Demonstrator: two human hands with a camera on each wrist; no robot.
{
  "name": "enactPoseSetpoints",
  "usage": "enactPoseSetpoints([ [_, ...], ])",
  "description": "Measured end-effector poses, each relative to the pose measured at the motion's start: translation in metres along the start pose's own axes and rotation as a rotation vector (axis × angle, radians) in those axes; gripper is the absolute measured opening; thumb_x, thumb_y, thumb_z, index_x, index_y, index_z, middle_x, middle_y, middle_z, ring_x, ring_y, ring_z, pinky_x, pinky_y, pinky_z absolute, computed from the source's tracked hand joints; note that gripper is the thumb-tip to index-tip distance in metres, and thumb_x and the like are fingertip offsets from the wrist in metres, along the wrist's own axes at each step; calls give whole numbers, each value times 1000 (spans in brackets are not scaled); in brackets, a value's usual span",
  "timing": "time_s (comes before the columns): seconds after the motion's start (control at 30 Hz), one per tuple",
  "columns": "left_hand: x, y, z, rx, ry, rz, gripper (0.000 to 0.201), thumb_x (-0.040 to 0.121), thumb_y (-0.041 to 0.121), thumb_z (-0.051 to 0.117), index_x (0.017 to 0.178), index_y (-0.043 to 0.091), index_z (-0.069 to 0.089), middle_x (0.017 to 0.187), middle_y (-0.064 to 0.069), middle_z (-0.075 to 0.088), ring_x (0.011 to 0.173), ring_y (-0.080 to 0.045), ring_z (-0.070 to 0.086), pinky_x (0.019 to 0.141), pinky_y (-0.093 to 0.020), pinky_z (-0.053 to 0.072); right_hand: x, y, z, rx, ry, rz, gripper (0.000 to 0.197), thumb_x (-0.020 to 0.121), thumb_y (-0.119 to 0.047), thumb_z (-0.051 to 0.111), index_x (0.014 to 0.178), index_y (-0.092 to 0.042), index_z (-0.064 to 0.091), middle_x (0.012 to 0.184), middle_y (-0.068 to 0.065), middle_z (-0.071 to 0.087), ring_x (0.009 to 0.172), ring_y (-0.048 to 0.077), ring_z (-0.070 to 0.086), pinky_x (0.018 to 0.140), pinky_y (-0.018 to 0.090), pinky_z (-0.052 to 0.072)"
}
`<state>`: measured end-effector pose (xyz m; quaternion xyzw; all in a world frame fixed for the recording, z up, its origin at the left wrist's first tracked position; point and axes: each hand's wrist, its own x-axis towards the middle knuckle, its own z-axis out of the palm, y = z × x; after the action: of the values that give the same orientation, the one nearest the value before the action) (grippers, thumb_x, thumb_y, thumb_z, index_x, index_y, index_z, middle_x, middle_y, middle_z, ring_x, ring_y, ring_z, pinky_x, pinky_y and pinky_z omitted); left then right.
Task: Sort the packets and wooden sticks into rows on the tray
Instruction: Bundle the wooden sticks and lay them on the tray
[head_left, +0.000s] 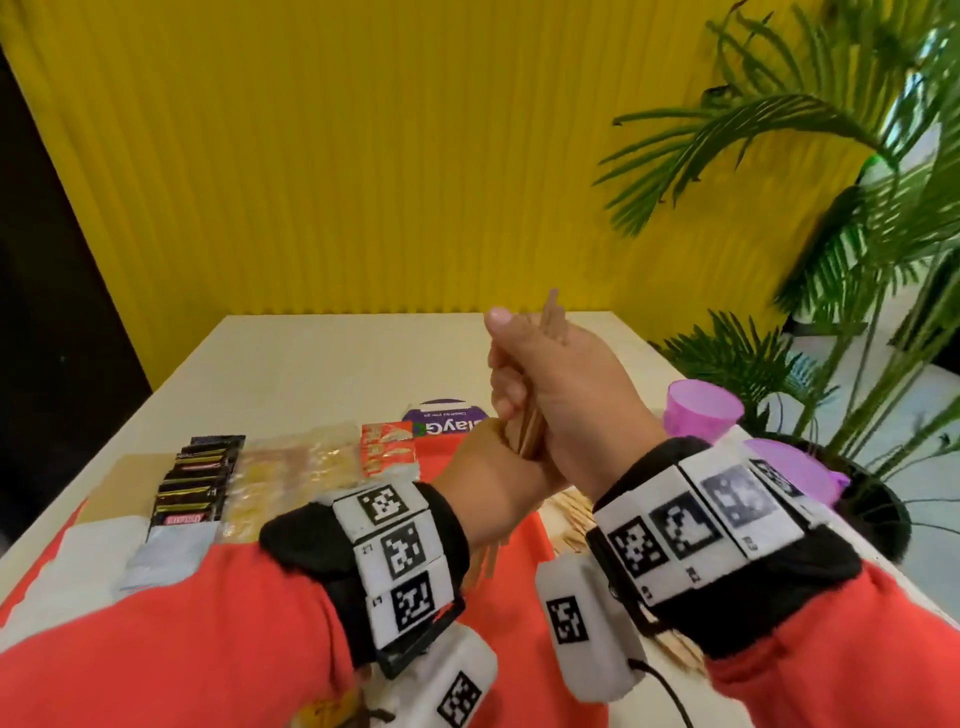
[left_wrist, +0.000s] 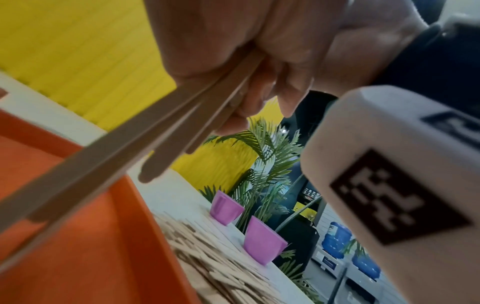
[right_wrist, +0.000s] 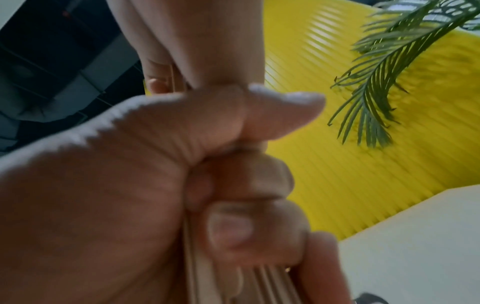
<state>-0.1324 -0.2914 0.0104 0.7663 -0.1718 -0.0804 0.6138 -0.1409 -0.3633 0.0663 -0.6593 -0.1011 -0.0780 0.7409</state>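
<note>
Two forearms in red sleeves fill the bottom of the head view, each wrist wrapped in a black band carrying white blocks printed with black square codes. Both hands meet at the centre of the frame around one bundle of wooden sticks (head_left: 535, 415). Uppermost is the right hand (head_left: 561, 395), fingers curled round the bundle and thumb raised, with stick tips poking out above it. Just below, the left hand (head_left: 488, 478) grips the lower part of the same bundle, and stick ends show beneath it. In the left wrist view, flat sticks run from the curled fingers down toward the lower left of the frame.

Under the hands lies an orange tray (head_left: 524, 571) on a pale table (head_left: 311, 364). Left of centre, packets sit in rows on the tray: black packets (head_left: 192, 483), clear yellowish packets (head_left: 291, 478), an orange-and-white packet (head_left: 389, 452), and white packets (head_left: 166, 556) nearer the lower left. A purple-and-white packet (head_left: 447, 426) lies beyond them, partly hidden by the hands.

Loose wooden sticks (left_wrist: 221, 271) are heaped on the table just right of the tray. Two purple cups (left_wrist: 262, 242) stand past that heap, near a green potted palm (head_left: 841, 270) at the right edge. A ribbed yellow wall (head_left: 363, 156) fills the background.
</note>
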Motion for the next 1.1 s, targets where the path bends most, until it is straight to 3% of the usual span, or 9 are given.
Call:
enactPoseSetpoints([
  [0.1, -5, 3, -4, -10, -89, -27, 48, 77, -6, 61, 45, 26, 45, 39, 11, 45, 42, 3, 38, 50, -17, 31, 0, 5, 5, -43, 26, 66, 40, 91, -30, 55, 54, -15, 45, 38, -6, 36, 40, 11, 36, 43, 19, 32],
  [0.23, -17, 16, -4, 29, -139, -61, 11, 65, 28, 56, 57, 28, 49, 70, -7, 50, 71, -15, 46, 67, -25, 36, -3, 7, 13, -115, 63, 151, 42, 91, -32, 56, 51, -20, 46, 36, -10, 38, 37, 5, 36, 49, 24, 32],
  [0.37, -19, 7, -8, 69, -123, -172, 25, 73, 20, 57, 50, 25, 49, 49, 9, 49, 50, 1, 43, 59, -26, 36, -8, 8, 16, -152, 66, 148, 44, 81, -41, 60, 44, -24, 45, 37, -11, 37, 39, 6, 34, 52, 27, 31],
  [0.47, -23, -1, -10, 172, -124, -211, 32, 90, 6, 51, 63, 22, 44, 62, 3, 46, 55, 1, 42, 54, -16, 36, -16, 12, 21, -135, 75, 176, 38, 75, -44, 57, 42, -27, 47, 37, -11, 38, 40, 5, 36, 53, 25, 33],
  [0.6, -32, -11, -10, 149, -143, -234, 29, 91, 1, 51, 71, 21, 45, 67, 7, 46, 55, 11, 51, 53, -2, 38, -26, 23, 23, -111, 60, 194, 44, 88, -28, 61, 47, -25, 47, 40, -9, 41, 39, 6, 38, 47, 14, 34],
  [0.73, -31, -15, -11, 232, -151, -198, 31, 93, 4, 51, 70, 24, 42, 69, 11, 43, 59, 9, 47, 53, 4, 36, -27, 28, 19, -86, 20, 203, 41, 89, -18, 60, 51, -24, 48, 40, -8, 42, 40, 7, 40, 45, 13, 34],
  [0.87, -31, -8, -8, 244, -138, -190, 10, 95, 4, 47, 97, 9, 55, 84, 7, 42, 87, 0, 40, 59, 5, 31, -30, 24, 14, -101, -33, 208, 35, 83, -4, 65, 55, -17, 50, 43, -9, 49, 43, 4, 46, 51, 15, 41],
  [0.97, -31, -12, -9, 187, -129, -250, 28, 85, 1, 60, 74, 22, 46, 71, 10, 45, 67, 6, 41, 54, 2, 36, -29, 15, 10, -87, -85, 226, 28, 78, -7, 69, 58, -15, 53, 46, -11, 53, 48, 2, 49, 54, 14, 41],
  [1.1, -36, -22, -9, -20, -77, -371, 26, 74, -4, 69, 63, 13, 53, 65, -6, 55, 61, -13, 51, 50, -11, 42, -22, 13, 2, -44, -90, 252, 20, 76, -19, 57, 57, -12, 57, 52, -10, 59, 55, -1, 55, 58, 10, 43],
])
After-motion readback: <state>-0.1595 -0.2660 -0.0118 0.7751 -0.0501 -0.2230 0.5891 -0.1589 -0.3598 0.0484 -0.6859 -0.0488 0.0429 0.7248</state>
